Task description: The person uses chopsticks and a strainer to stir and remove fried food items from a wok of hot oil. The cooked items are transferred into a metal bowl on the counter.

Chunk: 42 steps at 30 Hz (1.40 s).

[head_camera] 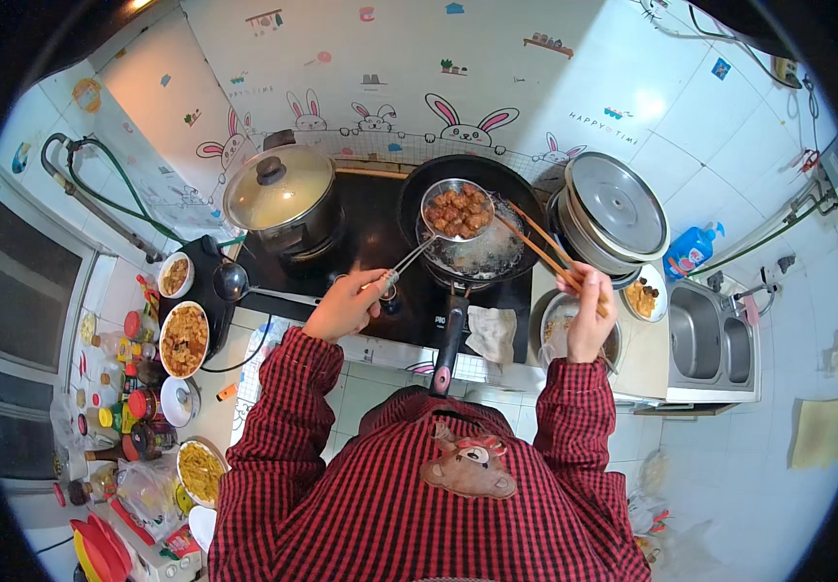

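Note:
My left hand grips the handle of a wire-handled metal strainer. Browned fried pieces fill the strainer's bowl, which is over the left part of a black wok. Bubbling oil shows in the wok beside and below the strainer. In my right hand is a pair of wooden chopsticks. Their tips point towards the wok, close to the strainer's right rim. The wok's long black handle juts towards my body.
Left of the wok stands a lidded pot; a ladle lies nearer me. Stacked lidded pots, a metal bowl and a plate of food are on the right. A folded cloth lies at the cooktop's front. Bowls and bottles line the left counter.

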Available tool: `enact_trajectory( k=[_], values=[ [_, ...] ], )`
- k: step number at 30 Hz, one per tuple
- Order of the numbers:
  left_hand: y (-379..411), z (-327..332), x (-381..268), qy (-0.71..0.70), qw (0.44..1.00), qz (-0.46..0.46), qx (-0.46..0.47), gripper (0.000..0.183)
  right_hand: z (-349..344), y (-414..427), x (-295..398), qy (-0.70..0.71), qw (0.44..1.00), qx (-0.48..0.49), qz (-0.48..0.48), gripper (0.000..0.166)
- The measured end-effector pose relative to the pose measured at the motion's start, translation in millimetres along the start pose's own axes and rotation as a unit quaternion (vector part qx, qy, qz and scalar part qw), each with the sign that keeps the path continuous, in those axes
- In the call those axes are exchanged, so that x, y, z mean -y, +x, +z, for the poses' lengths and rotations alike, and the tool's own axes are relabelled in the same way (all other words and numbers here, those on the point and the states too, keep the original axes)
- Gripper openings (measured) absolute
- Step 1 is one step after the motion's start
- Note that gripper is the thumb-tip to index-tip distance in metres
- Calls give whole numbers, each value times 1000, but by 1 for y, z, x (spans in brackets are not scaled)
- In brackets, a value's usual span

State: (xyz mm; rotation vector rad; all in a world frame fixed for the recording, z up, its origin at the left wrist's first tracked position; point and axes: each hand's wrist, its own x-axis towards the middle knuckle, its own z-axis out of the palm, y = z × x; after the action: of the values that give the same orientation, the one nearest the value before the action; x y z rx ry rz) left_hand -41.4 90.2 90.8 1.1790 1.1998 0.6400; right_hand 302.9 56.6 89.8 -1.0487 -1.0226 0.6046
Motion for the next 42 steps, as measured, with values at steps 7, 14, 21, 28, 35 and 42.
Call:
enact_trajectory(
  k=[7, 14, 21, 28, 35, 42],
  values=[
    [-10, 4, -19, 9, 998, 4, -55, 38, -11, 18, -15, -38, 986, 93, 137, 32],
    [-13, 7, -21, 7, 997, -2, -76, 39, 11, 23, -44, -65, 974, 159, 146, 32],
    [-17, 12, -23, 12, 996, -10, -83, 39, 11, 19, -44, -74, 983, 135, 99, 28],
    [-16, 14, -20, 17, 997, -2, -81, 39, -3, 22, -25, -98, 984, 115, 99, 25],
    [-16, 11, -17, 16, 997, 8, -77, 40, -5, 33, -4, -98, 981, 116, 122, 28],
    [-14, 13, -17, 5, 997, 3, -72, 40, 5, 33, -27, -124, 979, 117, 113, 31]
  ],
)
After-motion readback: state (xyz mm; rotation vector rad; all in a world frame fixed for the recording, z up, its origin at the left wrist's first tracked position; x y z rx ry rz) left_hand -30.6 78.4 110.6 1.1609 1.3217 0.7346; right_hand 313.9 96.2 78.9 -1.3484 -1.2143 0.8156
